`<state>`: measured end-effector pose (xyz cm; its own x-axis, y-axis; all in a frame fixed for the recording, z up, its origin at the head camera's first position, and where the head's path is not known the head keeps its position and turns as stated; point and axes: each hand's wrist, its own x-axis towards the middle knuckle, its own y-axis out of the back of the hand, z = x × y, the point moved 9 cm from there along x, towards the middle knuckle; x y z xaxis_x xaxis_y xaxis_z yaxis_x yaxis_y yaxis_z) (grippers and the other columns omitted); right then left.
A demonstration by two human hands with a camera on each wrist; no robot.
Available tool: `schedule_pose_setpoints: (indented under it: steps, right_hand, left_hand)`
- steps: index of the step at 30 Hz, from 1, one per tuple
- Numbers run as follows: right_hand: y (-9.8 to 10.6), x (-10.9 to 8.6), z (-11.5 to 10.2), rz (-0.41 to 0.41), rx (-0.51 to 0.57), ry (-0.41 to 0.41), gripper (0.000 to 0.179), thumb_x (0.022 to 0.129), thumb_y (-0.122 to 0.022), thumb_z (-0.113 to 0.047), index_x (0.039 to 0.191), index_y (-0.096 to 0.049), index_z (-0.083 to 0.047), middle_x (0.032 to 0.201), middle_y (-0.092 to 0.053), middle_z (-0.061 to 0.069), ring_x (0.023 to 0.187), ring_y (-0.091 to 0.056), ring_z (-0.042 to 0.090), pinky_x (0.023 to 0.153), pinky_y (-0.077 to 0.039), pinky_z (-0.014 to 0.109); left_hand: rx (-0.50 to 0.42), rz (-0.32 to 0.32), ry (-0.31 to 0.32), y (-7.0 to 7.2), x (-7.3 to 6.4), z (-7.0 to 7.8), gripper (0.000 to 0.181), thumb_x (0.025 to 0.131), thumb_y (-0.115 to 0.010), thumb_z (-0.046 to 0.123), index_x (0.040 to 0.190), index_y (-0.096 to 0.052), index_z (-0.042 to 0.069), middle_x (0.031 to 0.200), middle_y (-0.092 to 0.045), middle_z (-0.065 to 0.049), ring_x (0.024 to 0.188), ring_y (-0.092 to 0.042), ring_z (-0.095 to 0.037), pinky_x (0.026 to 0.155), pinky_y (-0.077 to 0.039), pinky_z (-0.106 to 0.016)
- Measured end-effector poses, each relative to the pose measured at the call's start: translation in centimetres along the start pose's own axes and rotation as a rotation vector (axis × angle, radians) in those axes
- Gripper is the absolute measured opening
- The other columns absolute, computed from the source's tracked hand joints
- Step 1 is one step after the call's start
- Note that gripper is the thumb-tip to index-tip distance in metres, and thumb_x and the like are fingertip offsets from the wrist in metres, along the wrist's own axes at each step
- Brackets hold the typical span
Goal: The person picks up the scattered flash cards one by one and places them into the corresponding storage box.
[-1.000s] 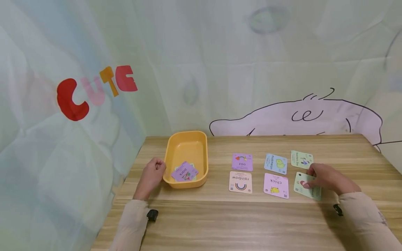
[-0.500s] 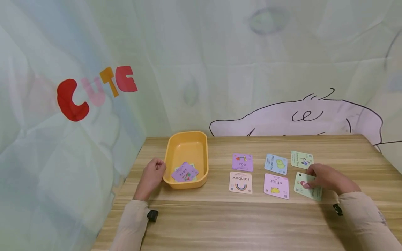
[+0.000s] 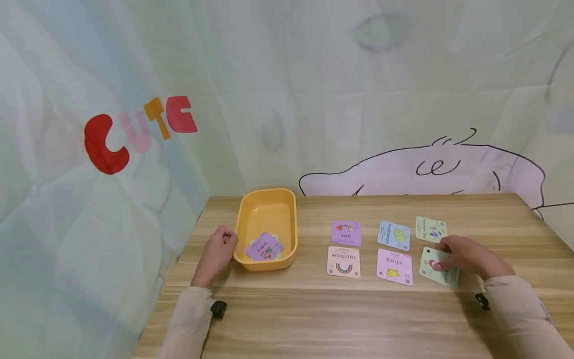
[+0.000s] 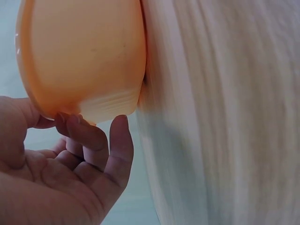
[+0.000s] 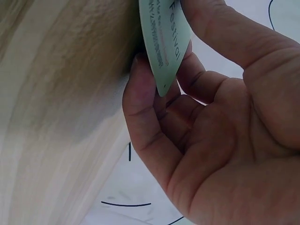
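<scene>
My left hand (image 3: 217,255) is at the left side of a yellow plastic tray (image 3: 265,215). In the left wrist view, its thumb and index finger pinch the tray's rim, while the other fingers curl loosely below. Inside the tray's near end lies a small pile of cards, topped by a purple "park" card (image 3: 263,247). At the right, my right hand (image 3: 473,258) pinches a light green card (image 3: 429,270) by its right side, thumb on its face. The right wrist view shows the word "Festival" on this card, with fingers behind it. Part of its picture is hidden by the thumb.
Beside the held card lie a pink "chick" card (image 3: 394,267) and a peach "rainbow" card (image 3: 343,261). Behind them are a purple "zoo" card (image 3: 346,233), a blue "muskmelon" card (image 3: 393,235) and a green "Teachers' Day" card (image 3: 428,228). A printed curtain (image 3: 269,99) hangs behind the wooden table (image 3: 336,319).
</scene>
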<state>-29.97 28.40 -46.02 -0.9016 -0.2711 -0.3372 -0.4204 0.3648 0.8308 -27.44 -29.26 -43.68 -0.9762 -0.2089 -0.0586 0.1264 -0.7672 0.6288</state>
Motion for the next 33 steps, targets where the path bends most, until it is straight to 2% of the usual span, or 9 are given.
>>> schedule_pose_setpoints:
  steps: [15, 21, 28, 33]
  right_hand:
    - [-0.23, 0.2, 0.46, 0.005, -0.005, 0.03, 0.047, 0.079, -0.084, -0.044, 0.093, -0.063, -0.004, 0.084, -0.054, 0.003, 0.081, -0.05, 0.021, 0.072, -0.04, 0.035]
    - [0.23, 0.2, 0.72, -0.01, 0.011, 0.013, 0.043, 0.082, -0.083, -0.037, 0.096, -0.062, -0.003, 0.088, -0.054, 0.005, 0.085, -0.051, 0.023, 0.073, -0.041, 0.036]
    - [0.38, 0.0, 0.6, -0.008, 0.042, 0.07, 0.039, 0.083, -0.083, -0.032, 0.096, -0.061, -0.002, 0.087, -0.052, 0.004, 0.085, -0.049, 0.022, 0.073, -0.039, 0.036]
    - [0.56, 0.15, 0.85, -0.017, 0.041, 0.095, 0.036, 0.085, -0.082, -0.026, 0.1, -0.062, -0.001, 0.094, -0.056, 0.005, 0.091, -0.051, 0.024, 0.077, -0.043, 0.037]
  left_hand:
    - [0.004, 0.003, -0.039, -0.06, 0.19, -0.2, 0.021, 0.104, -0.046, 0.022, 0.109, -0.054, 0.003, 0.087, -0.051, -0.007, 0.073, -0.05, -0.019, 0.061, -0.043, -0.028]
    - [0.002, 0.003, -0.032, -0.07, 0.33, -0.13, 0.022, 0.103, -0.047, 0.023, 0.109, -0.054, 0.003, 0.088, -0.051, -0.007, 0.074, -0.05, -0.019, 0.062, -0.044, -0.028]
    - [-0.017, -0.006, -0.018, -0.09, 0.38, -0.31, 0.02, 0.103, -0.048, 0.022, 0.109, -0.054, 0.003, 0.087, -0.05, -0.006, 0.073, -0.051, -0.018, 0.062, -0.045, -0.027]
    - [-0.013, -0.006, -0.024, -0.04, 0.37, -0.29, 0.021, 0.104, -0.048, 0.022, 0.109, -0.054, 0.003, 0.087, -0.051, -0.007, 0.072, -0.051, -0.018, 0.062, -0.046, -0.027]
